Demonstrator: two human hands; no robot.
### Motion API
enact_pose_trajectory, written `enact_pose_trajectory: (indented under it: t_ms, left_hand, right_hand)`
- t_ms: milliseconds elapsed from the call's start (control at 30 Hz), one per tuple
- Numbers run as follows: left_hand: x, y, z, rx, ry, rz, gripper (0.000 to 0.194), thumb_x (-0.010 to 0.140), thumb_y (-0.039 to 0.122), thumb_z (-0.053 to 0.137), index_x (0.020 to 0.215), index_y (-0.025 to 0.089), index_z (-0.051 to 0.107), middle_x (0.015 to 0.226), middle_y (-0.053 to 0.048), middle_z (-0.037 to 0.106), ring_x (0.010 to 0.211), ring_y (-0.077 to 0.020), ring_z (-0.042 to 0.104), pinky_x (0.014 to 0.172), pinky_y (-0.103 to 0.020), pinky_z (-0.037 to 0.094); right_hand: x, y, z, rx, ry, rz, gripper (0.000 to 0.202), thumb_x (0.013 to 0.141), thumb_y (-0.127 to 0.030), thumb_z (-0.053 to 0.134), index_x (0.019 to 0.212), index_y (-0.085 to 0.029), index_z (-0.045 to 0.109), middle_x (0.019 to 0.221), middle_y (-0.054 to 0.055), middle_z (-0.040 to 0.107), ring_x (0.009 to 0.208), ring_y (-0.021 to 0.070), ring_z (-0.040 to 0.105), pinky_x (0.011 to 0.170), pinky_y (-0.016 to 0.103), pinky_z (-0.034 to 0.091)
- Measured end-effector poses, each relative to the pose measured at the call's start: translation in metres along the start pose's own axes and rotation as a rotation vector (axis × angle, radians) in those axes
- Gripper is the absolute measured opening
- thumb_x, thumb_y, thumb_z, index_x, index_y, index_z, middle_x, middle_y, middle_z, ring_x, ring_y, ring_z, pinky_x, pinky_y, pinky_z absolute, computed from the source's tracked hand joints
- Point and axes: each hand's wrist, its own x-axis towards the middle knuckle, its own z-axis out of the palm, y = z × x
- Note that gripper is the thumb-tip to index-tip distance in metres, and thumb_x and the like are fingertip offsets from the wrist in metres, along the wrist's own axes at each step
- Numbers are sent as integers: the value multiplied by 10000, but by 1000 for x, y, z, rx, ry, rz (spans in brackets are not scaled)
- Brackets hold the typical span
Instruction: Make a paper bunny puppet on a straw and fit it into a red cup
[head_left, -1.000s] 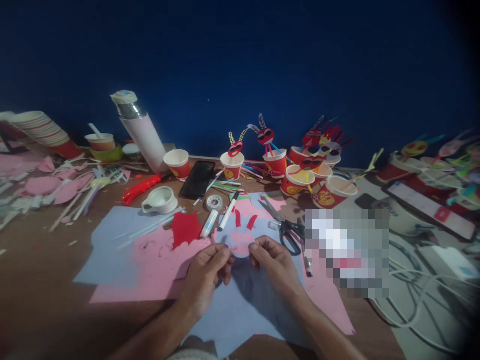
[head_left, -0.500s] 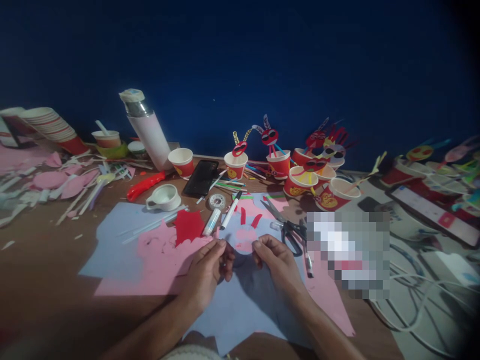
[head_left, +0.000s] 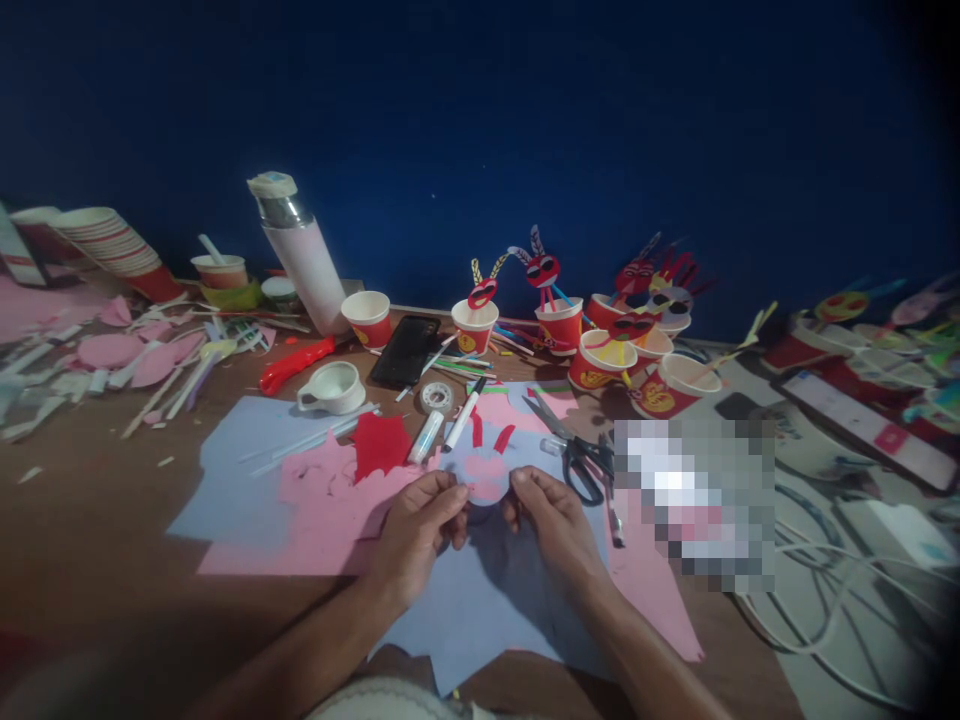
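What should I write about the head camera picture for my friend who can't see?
A person's left hand and right hand hold a round, pale-blue-and-pink paper cutout by its edges over a pale-blue paper sheet. Black-handled metal scissors lie near the right hand; red paper cups with white rims stand farther back.

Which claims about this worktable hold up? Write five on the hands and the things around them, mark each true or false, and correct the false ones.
1. The left hand and right hand both hold the pale blue paper disc. True.
2. The black-handled scissors lie beyond the left hand. False: they lie beyond the right hand.
3. The red paper piece lies left of the glue stick. True.
4. The tape roll sits inside the white mug. False: it lies on the table, right of the mug.
5. The disc is plain. False: it bears pink shapes.
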Motion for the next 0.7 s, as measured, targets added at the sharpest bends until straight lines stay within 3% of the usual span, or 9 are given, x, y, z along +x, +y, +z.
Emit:
enact_pose_trajectory:
  t_ms: [167,300,700]
  left_hand:
    - [1,-1,-2,-12,-4,18,249,671,317,729,717,151,551,581,38,540,456,-59,447,452,-190,335]
    - [1,-1,-2,-21,3,25,239,673,313,726,717,149,558,575,39,538,461,-61,451,451,-188,334]
    - [0,0,0,-57,4,19,246,652,303,742,692,149,555,556,41,531,455,-64,443,442,-192,342]
  right_hand:
    - [2,2,-1,54,17,-14,377,846,-510,526,697,-173,604,527,-19,544,485,103,459,519,238,339]
    - [1,1,-1,15,16,-25,421,842,-542,509,676,-170,614,525,-7,549,478,110,454,514,249,338]
    - [1,0,5,-19,-6,8,333,674,-447,717,584,-183,533,469,-43,506,453,90,422,478,234,337]
